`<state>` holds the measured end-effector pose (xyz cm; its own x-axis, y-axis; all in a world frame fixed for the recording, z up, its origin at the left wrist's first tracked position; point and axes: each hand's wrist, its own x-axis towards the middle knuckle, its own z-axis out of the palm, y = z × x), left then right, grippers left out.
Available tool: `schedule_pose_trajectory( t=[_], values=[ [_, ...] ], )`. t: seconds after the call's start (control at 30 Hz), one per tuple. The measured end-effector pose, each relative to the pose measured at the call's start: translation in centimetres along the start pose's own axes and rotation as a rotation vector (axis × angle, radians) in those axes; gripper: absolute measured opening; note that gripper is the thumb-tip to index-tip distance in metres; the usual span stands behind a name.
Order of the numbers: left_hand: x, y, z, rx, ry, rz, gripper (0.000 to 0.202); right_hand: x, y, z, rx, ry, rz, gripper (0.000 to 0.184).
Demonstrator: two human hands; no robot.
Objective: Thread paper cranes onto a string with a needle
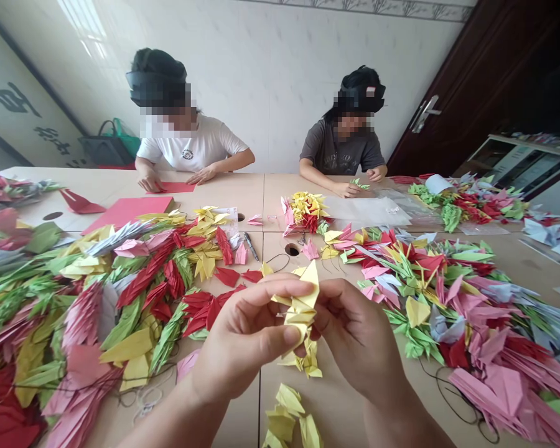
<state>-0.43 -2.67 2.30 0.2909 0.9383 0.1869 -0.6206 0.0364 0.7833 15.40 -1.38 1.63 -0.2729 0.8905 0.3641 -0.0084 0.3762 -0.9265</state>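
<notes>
The left hand (242, 333) pinches a folded yellow paper piece (302, 308) between thumb and forefinger, raised over the near middle of the table (336, 386); the right hand (354, 336) is curled in at the piece's right side, but its fingertips are partly hidden, so I cannot tell whether they grip it. The likeliest trouble is crushed or opened folds, should the left thumb press too hard or the two hands pull unevenly on such thin paper. A loosened pinch could drop the piece onto the yellow cluster (312, 364) just below, which may hang from it or lie apart; the view does not settle which. The dark cord (441, 392) at near right could catch on a sleeve or finger and drag neighbouring pieces along, and the left forearm, close beside the left heap (135, 292), could flatten its edge if it swung outward. Counted: one piece pinched; at least three loose yellow pieces (282, 420) at the near edge; three stray pink pieces (310, 249) in the middle; one pen (251, 246); three round table holes (292, 249); two large near heaps, the left one and the right heap (476, 292), whose pieces overlap too much to count; and two co-workers on the far side, one at left in a white T-shirt (191, 143), one at right in a dark grey T-shirt (338, 149).
</notes>
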Motion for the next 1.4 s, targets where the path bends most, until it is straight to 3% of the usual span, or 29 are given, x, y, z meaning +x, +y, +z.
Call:
schedule_pose_trajectory(
  t=[0.3, 0.47, 0.77, 1.07, 1.17, 1.27, 1.4],
  values=[
    [0.0, -0.2, -0.3, 0.173, 0.071, 0.050, 0.031, -0.3, -0.5, -0.2, -0.315, -0.051, -0.066, 0.018],
    [0.1, -0.6, -0.5, 0.251, 0.080, 0.118, 0.031, -0.9, 0.2, 0.3, -0.180, -0.017, -0.036, 0.021],
    [0.0, -0.6, -0.2, 0.393, 0.096, 0.144, 0.032, -0.9, 0.9, 0.5, -0.158, -0.038, -0.143, 0.037],
    [0.3, -0.2, -0.8, 0.201, 0.050, -0.011, 0.026, -0.3, 0.9, 0.6, -0.016, 0.016, -0.142, 0.029],
    [0.4, -0.3, -0.9, 0.180, 0.063, -0.033, 0.026, -0.5, 1.0, 0.3, -0.085, 0.050, -0.156, 0.025],
    [0.3, -0.5, -0.7, 0.312, 0.125, 0.054, 0.028, -0.9, 0.6, 0.2, -0.176, 0.038, -0.143, 0.025],
    [0.1, -0.8, -0.6, 0.685, 0.199, 0.243, 0.039, -1.2, -0.1, 0.1, -0.213, -0.059, -0.055, 0.032]
  ],
)
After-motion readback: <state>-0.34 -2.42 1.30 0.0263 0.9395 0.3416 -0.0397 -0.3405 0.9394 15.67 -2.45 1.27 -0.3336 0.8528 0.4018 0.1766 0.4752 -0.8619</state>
